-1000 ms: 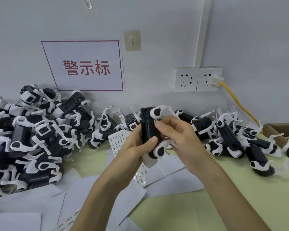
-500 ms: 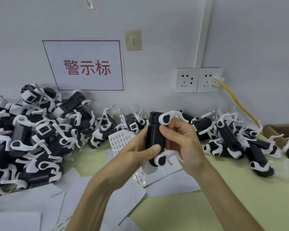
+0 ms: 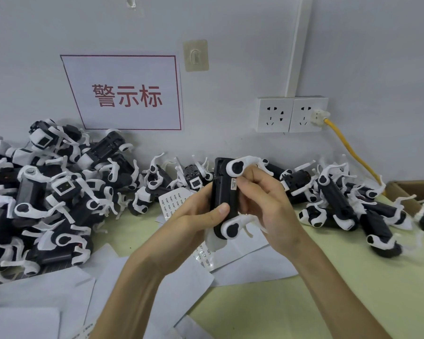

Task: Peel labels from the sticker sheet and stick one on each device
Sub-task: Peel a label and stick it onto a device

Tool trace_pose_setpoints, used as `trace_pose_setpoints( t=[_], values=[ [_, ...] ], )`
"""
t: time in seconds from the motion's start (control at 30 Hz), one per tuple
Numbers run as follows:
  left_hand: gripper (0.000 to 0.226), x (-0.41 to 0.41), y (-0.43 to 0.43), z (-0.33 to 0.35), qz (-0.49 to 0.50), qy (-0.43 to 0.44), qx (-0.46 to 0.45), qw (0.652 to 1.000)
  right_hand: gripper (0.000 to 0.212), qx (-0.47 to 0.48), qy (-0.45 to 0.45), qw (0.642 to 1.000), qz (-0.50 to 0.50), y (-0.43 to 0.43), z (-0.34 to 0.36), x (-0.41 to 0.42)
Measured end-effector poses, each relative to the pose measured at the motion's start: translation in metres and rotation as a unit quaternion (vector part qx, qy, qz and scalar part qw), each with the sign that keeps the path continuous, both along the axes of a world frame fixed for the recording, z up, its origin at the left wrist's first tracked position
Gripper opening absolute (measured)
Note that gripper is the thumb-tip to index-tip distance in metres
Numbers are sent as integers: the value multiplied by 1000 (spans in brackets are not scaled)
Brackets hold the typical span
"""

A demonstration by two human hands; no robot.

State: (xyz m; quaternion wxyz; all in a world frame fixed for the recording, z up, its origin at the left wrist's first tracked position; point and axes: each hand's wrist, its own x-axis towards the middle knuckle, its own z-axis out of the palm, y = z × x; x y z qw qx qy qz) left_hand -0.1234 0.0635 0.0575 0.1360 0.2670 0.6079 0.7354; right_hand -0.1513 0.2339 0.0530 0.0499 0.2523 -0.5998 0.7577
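Observation:
I hold one black device with white legs [image 3: 224, 199] upright above the table, its flat underside toward me. My left hand [image 3: 196, 216] grips it from the left, thumb across its lower body. My right hand [image 3: 262, 201] wraps round its right side, and a fingertip presses a small white label [image 3: 233, 185] onto the upper part of the black face. A sticker sheet [image 3: 171, 203] with rows of small labels lies on the table behind my left hand, partly hidden.
Many similar black-and-white devices are piled at the left [image 3: 47, 199] and along the wall to the right [image 3: 348, 204]. Blank white backing sheets [image 3: 59, 297] cover the near-left table. A yellow cable [image 3: 350, 152] runs from the wall socket. A cardboard box [image 3: 411, 192] sits far right.
Both hands and the device have shifted slightly right and up. The right fingertip now presses on the label on the device's face.

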Motion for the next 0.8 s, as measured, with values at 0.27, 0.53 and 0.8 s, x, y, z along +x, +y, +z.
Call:
trace_pose_setpoints(
  t=[0.27,0.53,0.8],
  values=[
    [38,-1,-1,0,19,-25,-5,999,28,65,40,997,6,2,1,-2],
    [26,-4,0,-2,54,-73,-9,996,29,81,3,996,29,4,1,-5],
    [46,-4,16,-2,170,-89,-13,981,31,73,-7,997,-1,-9,-4,-2]
  ],
)
